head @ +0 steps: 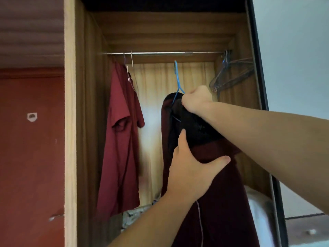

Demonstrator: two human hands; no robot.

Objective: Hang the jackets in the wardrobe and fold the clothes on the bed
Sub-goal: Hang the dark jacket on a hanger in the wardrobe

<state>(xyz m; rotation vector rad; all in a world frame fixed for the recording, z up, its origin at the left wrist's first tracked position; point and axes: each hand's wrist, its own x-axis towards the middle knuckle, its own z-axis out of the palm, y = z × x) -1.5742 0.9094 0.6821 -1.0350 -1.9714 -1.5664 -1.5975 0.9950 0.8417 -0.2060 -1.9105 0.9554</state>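
Wardrobe (71,122): open wooden compartment, light-edged side panel at left, darker wood-grain lining inside. A pale curtain-like backing (156,82) shows behind the clothes.

Rail (160,53): metal bar running across the upper part of the compartment, side to side.

Jacket (219,202): dark maroon, with a black lining or hood (197,125) showing at the top. It hangs from a blue hanger (177,77) and is held up in the middle of the compartment. The hanger's hook is just below the rail; whether it touches the rail cannot be told. A thin pale cord (200,216) hangs down the front of the garment.

Right hand (196,99): fingers closed in a fist round the top of the jacket and the neck of the blue hanger, carrying the weight from above; the forearm enters from the right edge.

Left hand (191,168): lower down, thumb spread to the right and fingers curled over the maroon cloth below the black part, gripping a fold of the jacket.

Red shirt (121,139): short-sleeved, already hanging at the left end of the rail on a thin wire hanger (131,68), well apart from the jacket.

Spare hangers (229,73): a bunch of dark wire ones, hooked at the right end of the rail and tilted against the side wall.

Sliding door (260,68): dark frame edge at right of the compartment.

Red wall (32,157): left of the wardrobe, bearing a small white chipped patch.
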